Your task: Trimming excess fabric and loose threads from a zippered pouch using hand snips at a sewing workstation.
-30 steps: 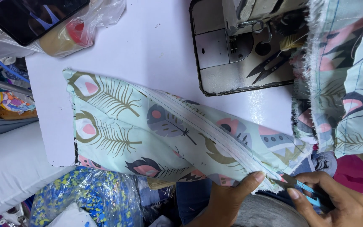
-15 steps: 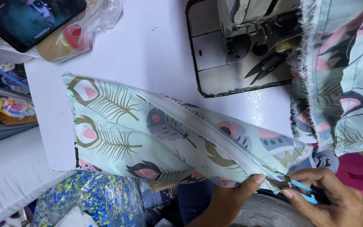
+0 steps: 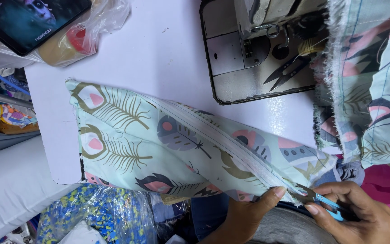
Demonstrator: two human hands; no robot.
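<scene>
The right hand (image 3: 357, 212) with the blue snips (image 3: 326, 205) has edged left along the fabric (image 3: 181, 144) toward the left hand (image 3: 244, 212), so the blades now sit at the cloth's edge just beside the left thumb. The fabric's far end has shifted slightly on the desk (image 3: 159, 58).

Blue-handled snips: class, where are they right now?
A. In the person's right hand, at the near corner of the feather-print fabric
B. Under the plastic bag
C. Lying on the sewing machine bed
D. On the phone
A: the right hand grips the blue-handled snips against the corner of the feather-print fabric that the left hand pinches.
</scene>
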